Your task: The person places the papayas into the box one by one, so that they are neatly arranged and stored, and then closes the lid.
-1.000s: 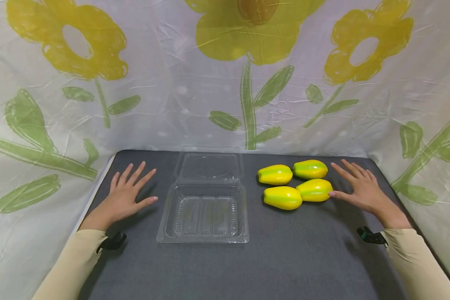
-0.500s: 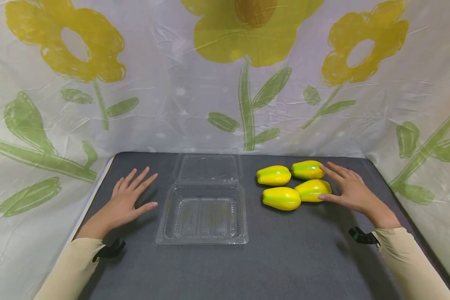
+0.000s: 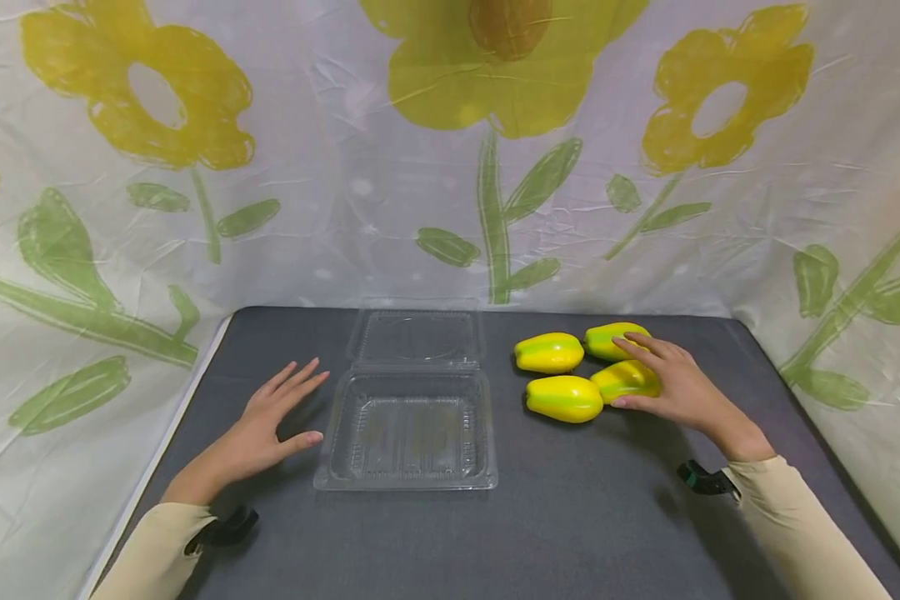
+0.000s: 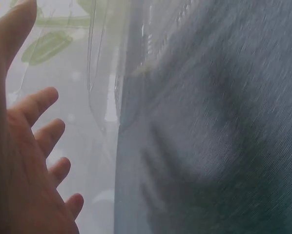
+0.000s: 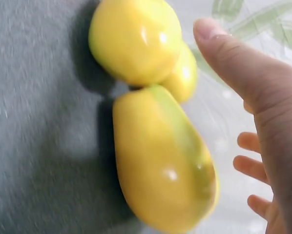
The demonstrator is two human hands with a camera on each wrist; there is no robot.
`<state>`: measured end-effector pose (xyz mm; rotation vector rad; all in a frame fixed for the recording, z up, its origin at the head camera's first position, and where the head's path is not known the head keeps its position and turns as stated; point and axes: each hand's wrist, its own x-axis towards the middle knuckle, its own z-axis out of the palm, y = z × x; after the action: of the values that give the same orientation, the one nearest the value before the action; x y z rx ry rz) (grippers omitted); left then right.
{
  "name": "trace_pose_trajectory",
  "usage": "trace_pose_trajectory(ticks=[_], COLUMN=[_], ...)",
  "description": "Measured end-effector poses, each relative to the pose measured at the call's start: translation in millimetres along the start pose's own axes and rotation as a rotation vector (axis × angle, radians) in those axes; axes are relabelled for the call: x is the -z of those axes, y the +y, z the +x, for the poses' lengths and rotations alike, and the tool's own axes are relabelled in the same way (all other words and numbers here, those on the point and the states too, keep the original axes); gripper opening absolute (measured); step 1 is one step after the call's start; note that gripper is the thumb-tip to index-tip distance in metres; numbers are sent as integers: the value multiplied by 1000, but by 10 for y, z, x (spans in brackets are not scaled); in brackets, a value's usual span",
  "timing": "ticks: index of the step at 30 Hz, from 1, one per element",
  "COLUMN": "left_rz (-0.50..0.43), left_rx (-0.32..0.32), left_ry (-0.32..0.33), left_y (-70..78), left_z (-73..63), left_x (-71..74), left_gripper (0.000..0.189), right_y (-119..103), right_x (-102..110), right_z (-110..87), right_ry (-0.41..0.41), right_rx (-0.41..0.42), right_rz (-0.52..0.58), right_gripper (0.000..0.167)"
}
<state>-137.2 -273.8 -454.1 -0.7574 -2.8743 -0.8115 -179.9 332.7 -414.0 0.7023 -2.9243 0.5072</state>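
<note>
Head view shows the left hand (image 3: 262, 433) spread and right hand (image 3: 678, 385) loosely so over a papaya (image 3: 621, 381) toward the tabletop's far right corner (image 3: 723, 337), neither gripping, contact hard to judge, so careless nudging could roll its neighbour (image 3: 564, 399).

lightly creased beige sleeves (image 3: 798, 525), black wristbands (image 3: 232, 528) — a dark green patch (image 3: 691, 480) on the right one

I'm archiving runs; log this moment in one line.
left grip: beside clamshell container; right grip: by front-right papaya, contact unclear; lid: open
</note>
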Motion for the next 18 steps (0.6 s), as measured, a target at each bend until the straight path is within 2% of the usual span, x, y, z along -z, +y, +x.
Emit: trace_pose_trajectory(ticks=[7,18], left_rz=[-85,-117], left_rx=[-35,-38], left_ry=[-6,-7], left_y=[114,213], left_z=[-68,-169], left_x=[-77,-111], left_gripper=[83,85], right_y=[-132,-294], right_x=[-90,-218], right_z=[58,99], right_ry=[32,73], right_rx=[41,64], right_rz=[40,57], right_gripper=[86,82])
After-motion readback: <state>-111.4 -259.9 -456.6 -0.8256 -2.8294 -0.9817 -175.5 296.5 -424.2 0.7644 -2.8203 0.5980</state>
